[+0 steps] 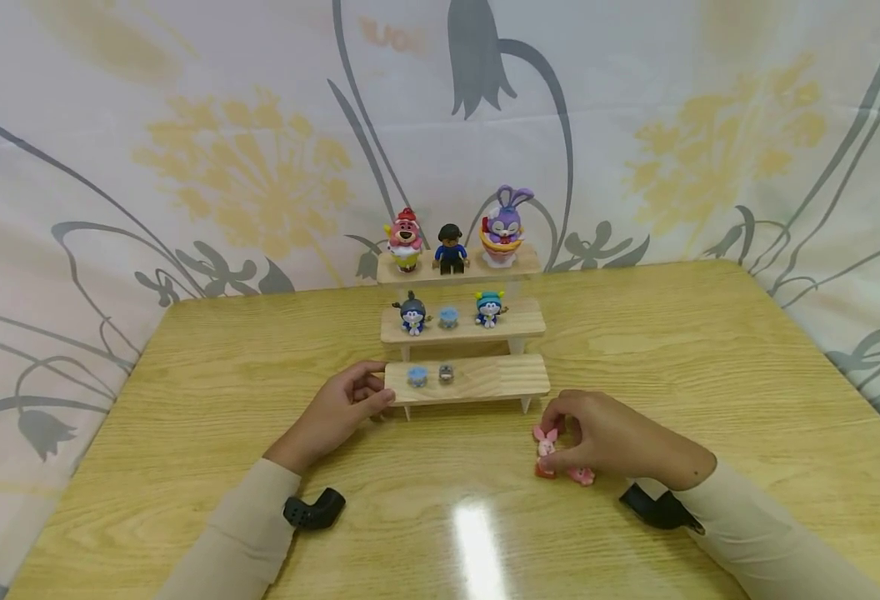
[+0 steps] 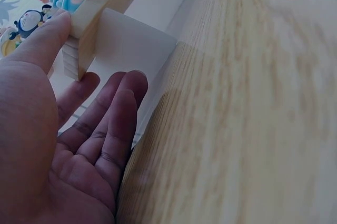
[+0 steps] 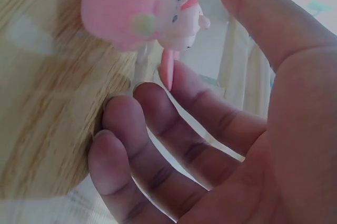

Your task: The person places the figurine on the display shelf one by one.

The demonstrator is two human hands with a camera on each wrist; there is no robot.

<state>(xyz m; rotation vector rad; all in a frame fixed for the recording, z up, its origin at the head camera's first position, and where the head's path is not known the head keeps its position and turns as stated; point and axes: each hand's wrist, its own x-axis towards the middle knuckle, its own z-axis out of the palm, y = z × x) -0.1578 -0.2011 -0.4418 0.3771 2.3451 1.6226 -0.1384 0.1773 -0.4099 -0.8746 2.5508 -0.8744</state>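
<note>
My left hand [image 1: 338,417] pinches the left end of the lowest wooden shelf [image 1: 500,379], the thumb on its front corner and a finger behind. In the left wrist view, the other fingers lie loosely bent beside the white support [image 2: 131,37]. In front of the shelf's right end, my right hand [image 1: 608,437] holds a pink pig figurine [image 1: 546,447] in red clothing between thumb and forefinger, with its ears upward. A second pink figurine [image 1: 582,476] is on the table under that hand; in the right wrist view it overlaps the held one.
Toy figures stand on the three stepped shelves, among them a pink bear [image 1: 406,237], a purple rabbit [image 1: 504,227] and a dark-capped figure [image 1: 451,250]. Small blue pieces [image 1: 448,317] and a grey piece [image 1: 446,374] sit lower. Behind the table [image 1: 222,358] hangs a flowered cloth [image 1: 260,167].
</note>
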